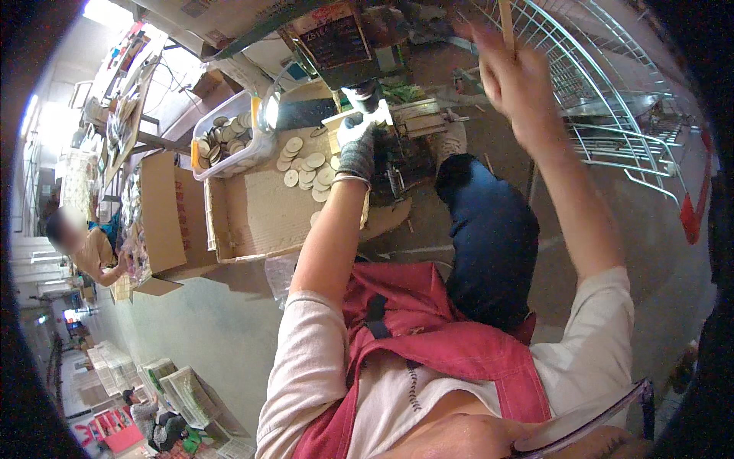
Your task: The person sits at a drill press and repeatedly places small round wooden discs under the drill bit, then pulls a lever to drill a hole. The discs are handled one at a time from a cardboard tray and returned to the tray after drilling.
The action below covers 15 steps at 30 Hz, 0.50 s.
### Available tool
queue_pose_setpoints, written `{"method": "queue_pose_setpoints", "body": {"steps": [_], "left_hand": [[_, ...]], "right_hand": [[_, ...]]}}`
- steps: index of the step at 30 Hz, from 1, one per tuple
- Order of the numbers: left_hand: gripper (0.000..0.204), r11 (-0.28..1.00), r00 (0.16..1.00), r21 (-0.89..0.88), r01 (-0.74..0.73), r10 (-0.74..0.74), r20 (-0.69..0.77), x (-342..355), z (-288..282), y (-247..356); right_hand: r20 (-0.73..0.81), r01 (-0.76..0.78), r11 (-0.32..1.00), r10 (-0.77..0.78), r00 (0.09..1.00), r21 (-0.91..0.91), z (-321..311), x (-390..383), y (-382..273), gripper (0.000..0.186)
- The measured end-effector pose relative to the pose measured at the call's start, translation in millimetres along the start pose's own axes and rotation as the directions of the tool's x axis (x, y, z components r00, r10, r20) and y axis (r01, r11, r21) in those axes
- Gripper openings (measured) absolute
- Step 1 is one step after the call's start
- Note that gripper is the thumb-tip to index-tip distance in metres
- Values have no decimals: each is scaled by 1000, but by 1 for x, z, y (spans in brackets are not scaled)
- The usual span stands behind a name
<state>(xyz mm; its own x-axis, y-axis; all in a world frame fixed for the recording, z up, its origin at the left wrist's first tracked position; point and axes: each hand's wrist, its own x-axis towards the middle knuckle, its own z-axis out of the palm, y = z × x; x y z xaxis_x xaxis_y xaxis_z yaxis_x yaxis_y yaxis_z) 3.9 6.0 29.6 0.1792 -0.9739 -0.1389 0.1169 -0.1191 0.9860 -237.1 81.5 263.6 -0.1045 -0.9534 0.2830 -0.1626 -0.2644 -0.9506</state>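
Far left of frame: a co-worker [86, 237] beside a brown corrugated carton [163, 210], flaps splayed. Upper left of centre: a translucent plastic bin [264, 147], smooth-walled with rounded corners, heaped with thin round discs [222, 141], pale and matte. Right of it, a shallow cardboard tray [245, 222], ribbed floor, worn edges; more loose discs [310, 170] overlap there, flat and tan, close by the gloved hand.

Upper centre: left hand [355, 149] in a grey knit glove, whitish at the fingers, reaching to a dark metal machine [390, 157] under a bright lamp [359, 93]. Glare washes out the fingertips; cannot tell whether they pinch anything.

Upper right: right hand [520, 84], bare, raised, fingers partly curled, motion-blurred. A slim pale stick [505, 19] shows at its fingers; grip unclear. Far right: curved, shiny wire basket [612, 99], red-tipped corner.
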Motion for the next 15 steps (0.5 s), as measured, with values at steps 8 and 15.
{"method": "queue_pose_setpoints", "body": {"steps": [8,15], "left_hand": [[28,877,998,480,-28,50,-33,1,7,-7],[24,994,963,79,75,-51,-265,-50,34,40]], "right_hand": [[27,16,854,-36,999,520,30,31,-51,35],[-65,-52,795,114,991,604,16,-11,-31,19]]}}
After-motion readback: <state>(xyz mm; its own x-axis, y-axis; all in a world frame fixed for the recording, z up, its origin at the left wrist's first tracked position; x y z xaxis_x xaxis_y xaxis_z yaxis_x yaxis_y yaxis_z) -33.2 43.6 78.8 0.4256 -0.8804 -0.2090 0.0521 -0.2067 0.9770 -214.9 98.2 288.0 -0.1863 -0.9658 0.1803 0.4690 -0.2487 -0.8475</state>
